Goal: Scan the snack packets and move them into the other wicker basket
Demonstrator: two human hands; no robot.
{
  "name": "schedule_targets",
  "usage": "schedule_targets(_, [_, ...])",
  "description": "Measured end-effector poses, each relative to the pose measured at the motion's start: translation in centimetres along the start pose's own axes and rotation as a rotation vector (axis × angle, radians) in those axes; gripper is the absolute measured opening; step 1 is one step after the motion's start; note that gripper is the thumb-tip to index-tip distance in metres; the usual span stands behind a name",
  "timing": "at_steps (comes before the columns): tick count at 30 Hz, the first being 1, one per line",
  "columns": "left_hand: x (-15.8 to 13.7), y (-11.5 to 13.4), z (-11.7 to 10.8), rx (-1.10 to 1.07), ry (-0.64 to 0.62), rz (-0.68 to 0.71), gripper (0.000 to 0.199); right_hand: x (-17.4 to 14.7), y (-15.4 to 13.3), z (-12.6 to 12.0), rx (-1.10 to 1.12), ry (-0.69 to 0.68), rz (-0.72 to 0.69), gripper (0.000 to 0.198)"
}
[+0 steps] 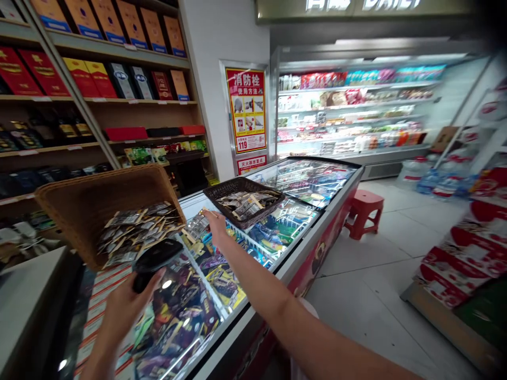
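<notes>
My left hand (132,295) is closed around the handle of a black handheld barcode scanner (158,254), its wide head above the freezer's glass lid. Stretched forward, my right hand (216,226) pinches what looks like a small snack packet (208,212), mostly hidden by the fingers. Just past it stands a dark woven basket (225,189) with a pile of similar packets (249,205). A larger tan wicker basket (99,182) lies tilted at the left, with many flat packets (138,229) spilling toward its lower side. A few clear packets (196,227) lie on the glass beside my right hand.
Under the glass, the chest freezer (312,248) holds wrapped ice creams. Shelves (134,50) of boxed goods rise at the left. A lit refrigerated display (356,108) stands behind. On the floor are a red stool (363,211), water bottles (447,179) and stacked red-white cartons (463,248).
</notes>
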State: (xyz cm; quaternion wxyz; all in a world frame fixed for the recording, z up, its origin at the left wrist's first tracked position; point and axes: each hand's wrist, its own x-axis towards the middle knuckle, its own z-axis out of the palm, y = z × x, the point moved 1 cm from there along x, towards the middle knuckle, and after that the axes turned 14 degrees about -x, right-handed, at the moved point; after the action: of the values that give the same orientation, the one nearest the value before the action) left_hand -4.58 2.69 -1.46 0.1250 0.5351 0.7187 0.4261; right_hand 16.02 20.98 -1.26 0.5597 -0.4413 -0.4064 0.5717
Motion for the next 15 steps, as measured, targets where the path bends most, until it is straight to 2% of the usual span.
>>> schedule_targets(2, [0.6, -0.5, -0.1, 0.019, 0.009, -0.021, 0.064, 1.0, -0.9, -0.8, -0.045, 0.04, -0.083, 0.024])
schedule_targets(4, [0.7, -0.4, -0.4, 0.019, 0.002, -0.042, 0.065, 2.2, -2.4, -2.9, -0.109, 0.15, -0.177, 0.022])
schedule_targets(8, [0.3, 0.7, -1.2, 0.0, 0.005, -0.069, 0.066, 4.4, -6.4, -10.2, -0.315, 0.485, -0.311, 0.026])
schedule_targets(11, [0.1, 0.9, -1.5, 0.021, 0.004, -0.064, 0.067, 5.7, -8.3, -16.1, -0.432, 0.682, -0.282, 0.035])
schedule_targets(13, [0.3, 0.7, -1.4, 0.031, -0.01, -0.054, 0.067, 6.5, -8.7, -18.5, -0.455, 0.7, -0.223, 0.034])
schedule_targets(15, [0.4, 0.5, -1.1, 0.028, -0.018, -0.058, 0.066, 7.2, -8.7, -19.4, -0.501, 0.669, -0.178, 0.03])
